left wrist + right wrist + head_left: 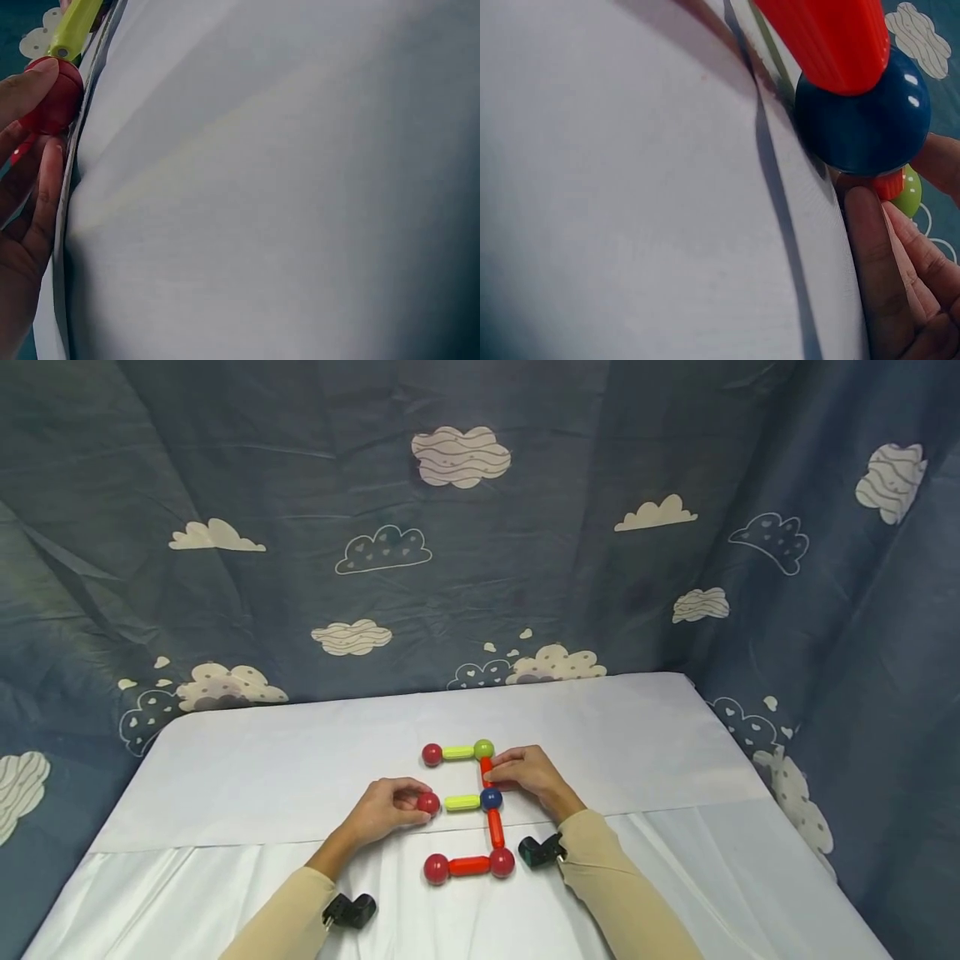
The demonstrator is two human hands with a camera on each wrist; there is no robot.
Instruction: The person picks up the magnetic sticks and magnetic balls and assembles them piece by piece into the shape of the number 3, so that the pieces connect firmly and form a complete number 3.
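Note:
On the white cloth lies a shape of balls and rods, likely magnetic toy pieces. My left hand (pixel 384 812) holds a red ball (pixel 428 803) between thumb and fingers, just left of a yellow-green rod (pixel 462 803); a small gap shows between them in the head view. That rod meets a blue ball (pixel 491 799). My right hand (pixel 531 775) pinches the upper red rod (pixel 487 768), which runs from the blue ball to a green ball (pixel 483 749). In the right wrist view, the fingers (pixel 877 255) partly hide this rod behind the blue ball (pixel 862 124).
At the top, another yellow-green rod (pixel 458 752) joins a red ball (pixel 432 755) to the green one. Below, a red rod (pixel 496 829) leads to a red ball (pixel 502 862), then a red rod (pixel 469 866) and red ball (pixel 437 869). A cloud-patterned curtain (pixel 525 568) hangs behind.

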